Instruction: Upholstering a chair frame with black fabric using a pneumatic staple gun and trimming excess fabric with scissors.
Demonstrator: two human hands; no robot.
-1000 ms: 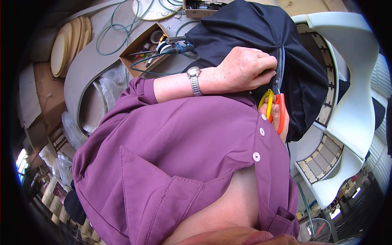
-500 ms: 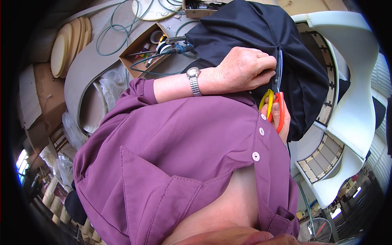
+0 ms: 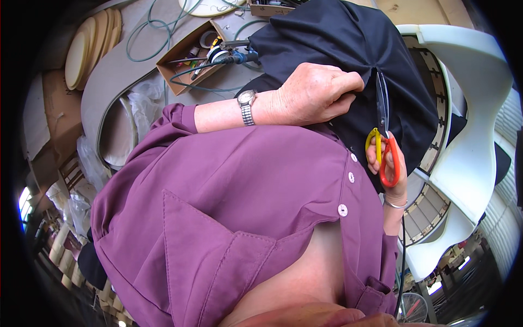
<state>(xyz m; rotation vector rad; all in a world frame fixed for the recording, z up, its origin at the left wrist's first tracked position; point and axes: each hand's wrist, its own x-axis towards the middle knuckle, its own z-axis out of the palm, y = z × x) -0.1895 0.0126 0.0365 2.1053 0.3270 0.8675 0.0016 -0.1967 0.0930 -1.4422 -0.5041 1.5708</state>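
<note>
The left hand [image 3: 313, 95] pinches the dark cloth [image 3: 348, 49] tight; beside it the scissors [image 3: 383, 136] point up, gripped in the right hand [image 3: 393, 169].

One open cardboard box [image 3: 188, 52], brown, shallow and rectangular, lies on the grey desk [image 3: 117, 65] at upper left, holding tape rolls, cables and small tools. Flattened brown cardboard [image 3: 41, 117] lies at far left. No labels, signs or screens visible.
</note>
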